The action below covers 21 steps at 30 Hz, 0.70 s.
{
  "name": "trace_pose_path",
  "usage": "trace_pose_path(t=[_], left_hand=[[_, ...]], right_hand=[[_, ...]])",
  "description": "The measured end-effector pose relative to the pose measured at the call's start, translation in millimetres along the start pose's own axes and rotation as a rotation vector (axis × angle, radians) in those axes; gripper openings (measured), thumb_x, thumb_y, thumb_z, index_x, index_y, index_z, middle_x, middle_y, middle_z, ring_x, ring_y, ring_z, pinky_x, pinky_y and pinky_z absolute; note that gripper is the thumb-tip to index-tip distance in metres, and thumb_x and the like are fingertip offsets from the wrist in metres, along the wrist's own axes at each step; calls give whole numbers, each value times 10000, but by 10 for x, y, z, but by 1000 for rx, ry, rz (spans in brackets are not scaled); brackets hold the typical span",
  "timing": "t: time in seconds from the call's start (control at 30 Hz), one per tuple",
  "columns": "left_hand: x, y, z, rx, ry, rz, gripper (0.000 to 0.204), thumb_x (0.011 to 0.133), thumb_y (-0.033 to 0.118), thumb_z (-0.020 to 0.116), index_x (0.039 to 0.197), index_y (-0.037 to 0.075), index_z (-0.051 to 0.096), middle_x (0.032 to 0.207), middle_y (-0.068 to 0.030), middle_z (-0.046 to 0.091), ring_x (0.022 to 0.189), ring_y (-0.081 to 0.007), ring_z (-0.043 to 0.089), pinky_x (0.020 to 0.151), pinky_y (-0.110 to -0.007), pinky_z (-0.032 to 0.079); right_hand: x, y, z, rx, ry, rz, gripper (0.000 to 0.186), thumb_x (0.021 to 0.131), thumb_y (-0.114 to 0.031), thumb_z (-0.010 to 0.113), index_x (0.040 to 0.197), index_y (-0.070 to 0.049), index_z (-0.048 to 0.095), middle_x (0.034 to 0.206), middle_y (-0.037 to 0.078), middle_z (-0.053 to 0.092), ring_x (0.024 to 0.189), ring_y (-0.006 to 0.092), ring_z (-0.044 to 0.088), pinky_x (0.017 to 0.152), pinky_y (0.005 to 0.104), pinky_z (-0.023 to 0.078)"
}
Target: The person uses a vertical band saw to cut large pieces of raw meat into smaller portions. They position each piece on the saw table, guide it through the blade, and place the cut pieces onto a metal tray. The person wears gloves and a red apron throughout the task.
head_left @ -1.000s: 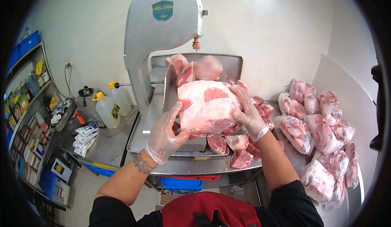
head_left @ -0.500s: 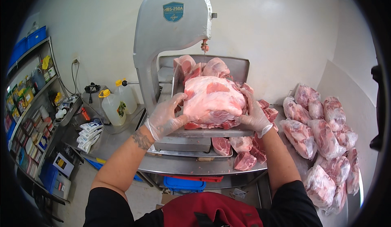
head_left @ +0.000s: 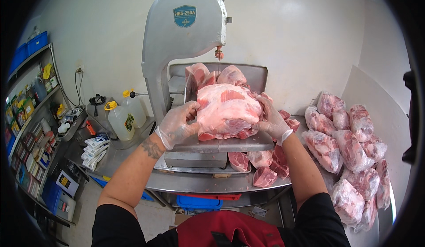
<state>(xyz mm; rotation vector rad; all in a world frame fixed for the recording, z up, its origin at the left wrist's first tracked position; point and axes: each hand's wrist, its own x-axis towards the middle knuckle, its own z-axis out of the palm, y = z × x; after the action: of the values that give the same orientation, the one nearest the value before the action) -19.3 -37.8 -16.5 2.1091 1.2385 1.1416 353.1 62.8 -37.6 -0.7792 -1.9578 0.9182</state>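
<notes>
A large slab of pink, fat-covered raw meat [head_left: 228, 103] rests on the metal sliding table [head_left: 208, 145] of a bandsaw [head_left: 166, 36]. My gloved left hand [head_left: 177, 125] holds the slab's left side, fingers curled against it. My gloved right hand [head_left: 272, 123] grips the opposite side, thumb near its front corner. The thin vertical blade [head_left: 219, 64] runs down behind the slab, its lower part hidden. Cut chunks [head_left: 232, 75] sit beyond the slab, and more [head_left: 264, 176] lie on the counter below the sliding table's front right.
Several plastic-wrapped meat pieces [head_left: 354, 145] pile on the right side. At left stand jugs with yellow caps [head_left: 124, 121], white packets [head_left: 95, 152] and a crowded shelving unit [head_left: 31, 118]. A blue bin [head_left: 199, 205] sits under the counter [head_left: 208, 185].
Since a second ago the slab has moved onto the sliding table, whose front edge now shows beneath it. Both hands have moved farther away from my body with it, still holding its sides.
</notes>
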Motion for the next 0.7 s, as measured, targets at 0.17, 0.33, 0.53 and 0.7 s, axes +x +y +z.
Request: trace_pose_path(t=[0.17,0.33,0.53,0.7], left_hand=[[67,-20,-31,3,-21,-29,601,891,72,795,1436,-4,554,1182,-78,690,1026,-148,653,960,-316,555],[130,-9,-96,59,-13,-15,618,868,91,802,1430,-21,570,1224,-98,689,1077,-169,651,996,-328,543],[235,16,-171,208,-20,26,619,858,194,805,1400,-34,612,1265,-146,703,1181,-215,662,1057,-356,517],[298,-7,-201,210,-33,14,624,857,196,794,1409,-35,619,1274,-162,708,1191,-242,666,1080,-355,504]], right_hand=[[101,36,-18,18,-14,17,1213,672,-182,982,1655,-55,283,1663,115,361,1559,259,373,1291,426,329],[182,80,-44,-3,-18,40,1213,676,-142,972,1660,-75,266,1636,110,391,1539,260,395,1275,426,356],[261,157,-24,-50,36,-4,1131,700,-159,958,1632,-57,325,1560,131,479,1452,258,488,1230,405,410],[342,215,-27,-11,34,-17,1097,712,-174,943,1623,-40,346,1534,151,514,1418,265,524,1222,392,417]])
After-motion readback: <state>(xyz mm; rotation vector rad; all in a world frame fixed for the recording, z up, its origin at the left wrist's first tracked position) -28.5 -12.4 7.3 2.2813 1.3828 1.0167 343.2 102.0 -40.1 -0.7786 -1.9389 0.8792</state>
